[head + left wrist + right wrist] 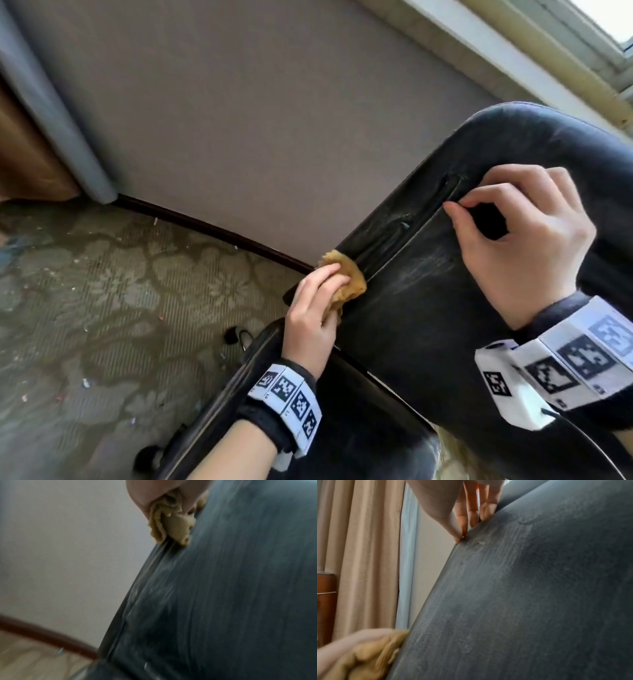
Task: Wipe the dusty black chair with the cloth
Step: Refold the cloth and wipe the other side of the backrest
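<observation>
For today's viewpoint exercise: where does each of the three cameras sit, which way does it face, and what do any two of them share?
Head: above, facing down at the black chair; both hands and banded wrists show.
Left wrist: along the left hand, which grips the cloth against the chair's edge.
Right wrist: along the right hand, fingertips on the chair's seam.
Shared: all three show cloth and chair.

Left hand (310, 315) presses tan cloth (346, 279) against black chair (428, 301).

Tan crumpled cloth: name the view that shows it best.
The left wrist view: the tan crumpled cloth is close and fairly sharp, pressed against the black chair. Head shows it small; right wrist, blurred at the corner.
</observation>
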The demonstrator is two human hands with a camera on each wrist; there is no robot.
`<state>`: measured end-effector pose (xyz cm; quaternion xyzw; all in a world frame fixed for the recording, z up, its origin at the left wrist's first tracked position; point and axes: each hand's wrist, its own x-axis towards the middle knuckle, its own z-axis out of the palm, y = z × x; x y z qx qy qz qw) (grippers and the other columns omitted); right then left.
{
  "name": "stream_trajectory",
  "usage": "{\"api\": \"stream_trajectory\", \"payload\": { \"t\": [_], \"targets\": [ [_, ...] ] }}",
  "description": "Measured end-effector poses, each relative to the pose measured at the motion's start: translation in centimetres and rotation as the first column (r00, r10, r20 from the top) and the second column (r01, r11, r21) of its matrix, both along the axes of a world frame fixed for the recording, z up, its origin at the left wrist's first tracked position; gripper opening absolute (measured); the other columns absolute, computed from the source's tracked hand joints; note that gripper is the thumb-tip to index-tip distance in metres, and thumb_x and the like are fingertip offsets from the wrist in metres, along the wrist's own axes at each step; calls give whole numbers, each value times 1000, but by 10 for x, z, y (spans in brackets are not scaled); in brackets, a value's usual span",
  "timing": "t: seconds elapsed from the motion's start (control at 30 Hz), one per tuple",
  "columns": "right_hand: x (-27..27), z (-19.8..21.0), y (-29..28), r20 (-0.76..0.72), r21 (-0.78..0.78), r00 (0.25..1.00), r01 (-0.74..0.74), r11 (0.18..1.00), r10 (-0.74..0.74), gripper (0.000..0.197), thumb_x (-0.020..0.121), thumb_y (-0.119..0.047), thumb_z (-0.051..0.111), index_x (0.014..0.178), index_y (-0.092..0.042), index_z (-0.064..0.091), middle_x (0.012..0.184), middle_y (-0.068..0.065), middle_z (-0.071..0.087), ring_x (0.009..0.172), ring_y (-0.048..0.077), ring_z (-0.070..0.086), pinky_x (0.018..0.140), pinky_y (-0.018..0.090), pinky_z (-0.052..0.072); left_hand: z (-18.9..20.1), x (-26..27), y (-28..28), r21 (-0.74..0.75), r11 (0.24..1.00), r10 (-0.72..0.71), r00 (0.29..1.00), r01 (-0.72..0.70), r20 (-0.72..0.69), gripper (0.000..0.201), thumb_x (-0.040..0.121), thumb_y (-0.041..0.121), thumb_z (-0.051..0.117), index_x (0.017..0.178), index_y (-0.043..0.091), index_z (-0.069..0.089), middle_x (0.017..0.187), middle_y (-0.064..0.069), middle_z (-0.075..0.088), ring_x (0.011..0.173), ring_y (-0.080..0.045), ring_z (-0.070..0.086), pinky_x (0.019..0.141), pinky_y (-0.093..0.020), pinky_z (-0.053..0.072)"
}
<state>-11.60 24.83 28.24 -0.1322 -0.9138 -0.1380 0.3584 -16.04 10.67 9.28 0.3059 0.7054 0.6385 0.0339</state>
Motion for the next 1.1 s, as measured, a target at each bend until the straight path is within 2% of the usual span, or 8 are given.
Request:
{"api": "stream_trajectory", "payload": {
  "t": [0.27, 0.4, 0.57, 0.7, 0.83, 0.97, 1.03, 1.1],
  "targets": [
    [2, -3, 3, -16, 2, 1000, -6, 1000, 6, 25, 85, -20, 69, 69, -2, 69, 82, 13, 68, 74, 29, 54, 71, 20, 37, -80, 7, -23, -341, 939, 72, 938, 50, 338, 61, 69, -24, 54, 119, 10, 63, 117, -7, 66, 111, -23, 62, 98, -9, 32],
    [2, -4, 4, -13, -7, 1000, -8, 1000, 8, 26, 86, -21, 68, 68, -2, 69, 82, 13, 68, 75, 29, 53, 72, 20, 36, -40, -23, -13, -141, 990, 79, 920, -26, 384, 65, 70, -22, 51, 114, 24, 65, 116, 7, 64, 110, -10, 62, 99, -15, 44],
    [2, -3, 5, -24, -16, 1000, -12, 1000, 11, 25, 85, -19, 69, 67, -2, 69, 82, 13, 68, 75, 27, 53, 71, 20, 37, 11, -17, 21, 120, 992, -40, 994, 28, 99, 53, 70, -18, 53, 117, 6, 64, 121, 0, 61, 115, -8, 58, 103, -23, 43],
    [4, -2, 7, -24, -11, 1000, -6, 1000, 5, 25, 84, -18, 70, 66, -2, 69, 80, 13, 68, 71, 29, 54, 69, 20, 37, -50, -12, 5, -90, 996, 0, 995, 9, 103, 49, 70, -18, 55, 112, 6, 67, 110, 5, 63, 105, -4, 59, 97, -19, 44],
    [4, -4, 9, -27, -7, 1000, 5, 1000, -5, 26, 85, -18, 70, 65, -2, 69, 81, 12, 68, 72, 28, 52, 69, 21, 37, -77, -21, -24, -392, 882, -151, 945, 261, 289, 55, 72, -17, 52, 111, 17, 70, 109, 2, 70, 94, -20, 68, 78, -16, 49],
    [5, -4, 10, -18, -15, 1000, 4, 1000, -4, 26, 86, -19, 68, 66, -2, 69, 81, 13, 68, 73, 29, 53, 72, 20, 37, -42, -52, -10, -239, 950, -50, 857, 198, 512, 66, 76, -16, 43, 115, 34, 63, 104, -2, 73, 72, -10, 67, 63, -24, 57],
    [5, -4, 9, -24, -13, 1000, 3, 1000, -3, 26, 85, -19, 69, 66, -1, 69, 81, 13, 68, 73, 29, 53, 71, 20, 37, -8, -60, 4, -132, 989, 2, 888, 67, 460, 61, 76, -17, 46, 116, 25, 66, 100, -1, 73, 66, 1, 64, 64, -11, 53],
    [4, -5, 9, -35, -14, 999, 0, 1000, 0, 25, 85, -18, 69, 65, -1, 69, 81, 13, 68, 73, 28, 53, 71, 20, 37, 26, -55, 15, 67, 995, -90, 925, 70, 369, 56, 76, -17, 52, 113, 22, 68, 104, 6, 72, 79, 4, 66, 73, -16, 55]
  ]
}}
